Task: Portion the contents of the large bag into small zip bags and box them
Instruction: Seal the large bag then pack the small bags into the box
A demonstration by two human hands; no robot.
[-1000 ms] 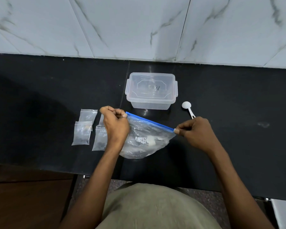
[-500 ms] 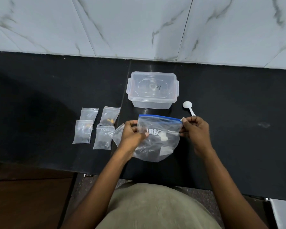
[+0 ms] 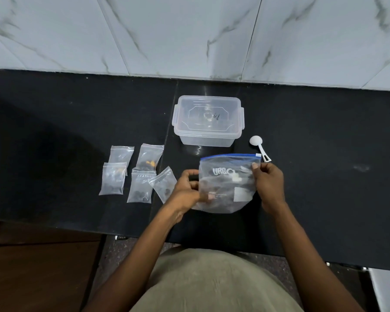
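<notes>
On the black counter [image 3: 54, 131], the lidded clear box [image 3: 208, 122] stands far of the large bag [image 3: 227, 183], now held upright and nearer the right than before. The left hand [image 3: 186, 190] and right hand [image 3: 267, 183] pinch its sides; white print reads "URBO". Five small bags [image 3: 140, 174] lie left, a white scoop [image 3: 259, 147] right.

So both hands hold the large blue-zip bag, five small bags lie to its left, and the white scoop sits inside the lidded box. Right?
Not quite. The head view shows the white scoop lying on the black counter, right of the lidded box, not inside it. The rest stands: left hand and right hand hold the large bag, five small bags lie left.
</notes>
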